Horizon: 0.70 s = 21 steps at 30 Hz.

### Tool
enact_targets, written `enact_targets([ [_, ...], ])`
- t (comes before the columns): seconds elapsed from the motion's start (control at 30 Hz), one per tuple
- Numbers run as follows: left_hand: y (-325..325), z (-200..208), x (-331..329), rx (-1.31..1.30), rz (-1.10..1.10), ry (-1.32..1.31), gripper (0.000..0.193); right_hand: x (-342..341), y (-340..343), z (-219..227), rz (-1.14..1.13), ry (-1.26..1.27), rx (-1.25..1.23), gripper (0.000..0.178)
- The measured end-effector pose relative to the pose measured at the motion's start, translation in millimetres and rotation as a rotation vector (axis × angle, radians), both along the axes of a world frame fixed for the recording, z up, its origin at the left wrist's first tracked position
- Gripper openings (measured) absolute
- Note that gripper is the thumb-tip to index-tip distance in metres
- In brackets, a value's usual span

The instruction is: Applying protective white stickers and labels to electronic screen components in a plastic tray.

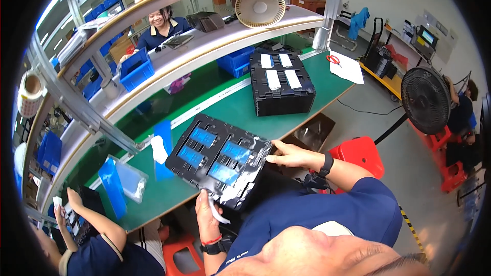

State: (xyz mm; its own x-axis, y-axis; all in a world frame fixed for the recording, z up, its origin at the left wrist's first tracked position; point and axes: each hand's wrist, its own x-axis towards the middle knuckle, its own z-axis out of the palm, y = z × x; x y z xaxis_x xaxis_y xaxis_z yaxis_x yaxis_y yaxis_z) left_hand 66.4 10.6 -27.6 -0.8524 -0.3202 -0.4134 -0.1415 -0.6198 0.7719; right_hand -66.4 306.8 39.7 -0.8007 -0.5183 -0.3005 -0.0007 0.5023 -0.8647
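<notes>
A black plastic tray (244, 140) is tilted over the near edge of the green table, with several flat rectangular pieces covered in shiny blue film (223, 173) in its slots. My right hand (295, 155) grips the tray's right edge, thumb on top. At the near left corner my left hand (206, 217) is closed on the tray's rim, a crumpled white wipe (219, 212) hanging by its fingers. The undersides of both grips are hidden. Farther back, a stack of black trays (284, 103) carries several white rectangular pieces (273, 79) on top.
On the green table (225, 105) lie blue film sheets (112, 188), a clear plastic bag (132, 178), white paper (350, 69) and red scissors (333, 60). A shelf with a round fan (260, 7) and blue bins (137, 69) stands behind. Co-workers sit left and opposite; a red stool (358, 156) stands right.
</notes>
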Motion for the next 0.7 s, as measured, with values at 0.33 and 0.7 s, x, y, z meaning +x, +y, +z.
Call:
enact_targets([
  [0.33,-27,-32,1,0.049,-0.060,0.101,0.039,-131,-62,39,-0.278,1.294,0.706,0.056],
  [0.7,-43,-39,-29,0.010,-0.071,0.027,0.041,-183,-69,3,-0.346,1.089,0.930,0.039],
])
